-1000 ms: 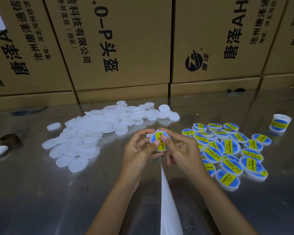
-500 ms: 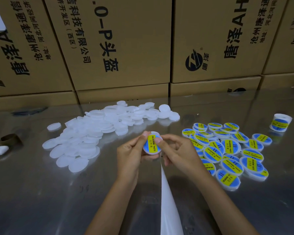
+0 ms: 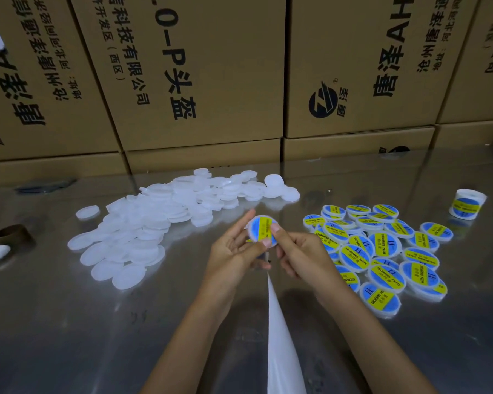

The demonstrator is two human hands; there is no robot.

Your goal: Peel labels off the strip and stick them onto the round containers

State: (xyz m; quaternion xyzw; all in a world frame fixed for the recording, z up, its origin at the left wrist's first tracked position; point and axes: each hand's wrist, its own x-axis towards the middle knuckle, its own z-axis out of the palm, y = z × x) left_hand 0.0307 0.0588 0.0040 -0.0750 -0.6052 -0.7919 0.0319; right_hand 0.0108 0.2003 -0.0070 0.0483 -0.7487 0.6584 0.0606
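Blue-and-yellow labelling is showing on the round container [image 3: 262, 230] that both hands are holding up at the frame's centre. The left hand [image 3: 230, 251] is cradling its left rim with curled fingers, while the right hand [image 3: 300, 253] is pinching its right edge, thumb pressing the label. A white backing strip [image 3: 279, 331] is trailing down to the bottom edge. Labelled containers [image 3: 384, 253] are lying heaped at right, plain white containers [image 3: 154, 223] at left, on the shiny table [image 3: 54, 322].
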